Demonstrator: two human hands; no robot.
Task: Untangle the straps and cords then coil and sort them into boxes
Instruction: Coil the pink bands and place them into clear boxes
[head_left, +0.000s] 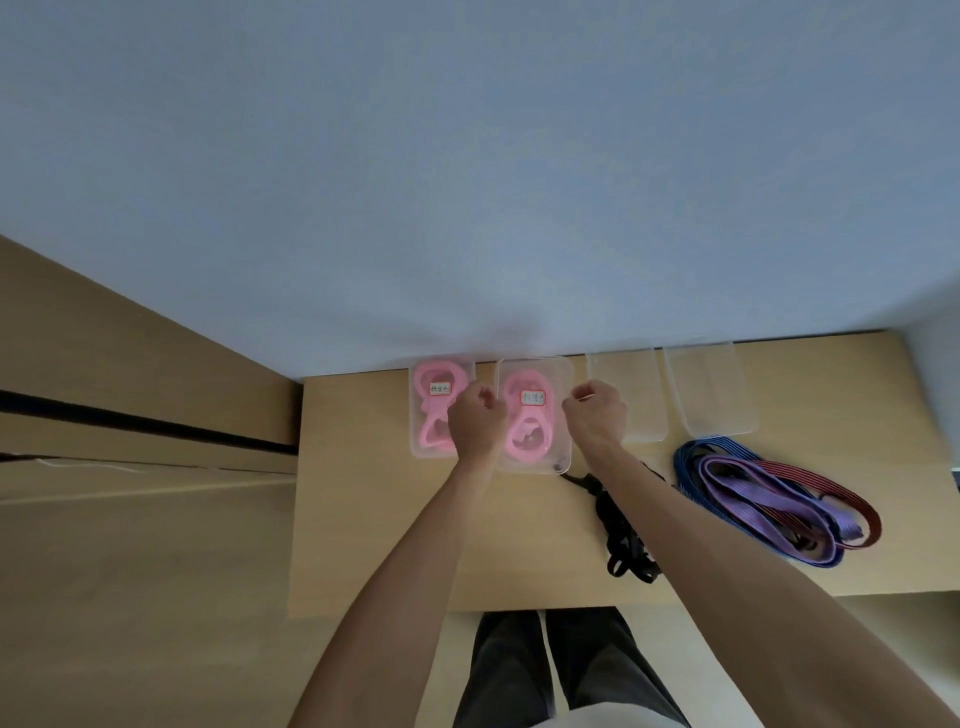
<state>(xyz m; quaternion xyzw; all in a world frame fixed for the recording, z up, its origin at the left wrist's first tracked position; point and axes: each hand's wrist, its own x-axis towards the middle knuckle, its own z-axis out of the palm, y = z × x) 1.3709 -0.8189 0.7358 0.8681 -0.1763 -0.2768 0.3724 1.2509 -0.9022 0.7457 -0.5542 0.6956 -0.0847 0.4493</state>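
Two hands reach over the counter (363, 519) with fingers curled: the left hand (475, 418) hangs between two clear boxes and the right hand (597, 413) sits just right of the second one. Whether either grip pinches anything is hard to tell; something pale and thin shows at the right fingertips, too blurred to name, and the left grip shows nothing clearly between its fingers. Just left of the left grip lies a box (418, 410) holding a pink coil (434, 384) with a small label; between the two grips is another box (563, 415) with a pink coil (530, 431) and a label, its writing unreadable. Right of the right grip are two more clear boxes (641, 395) (717, 389), the nearer one partly covered by the wrist. Below the right grip, a black strap (621, 540) lies tangled, half hidden under the right forearm. Farther right, well apart from both grips, sits a heap of blue, purple and red straps (769, 504).
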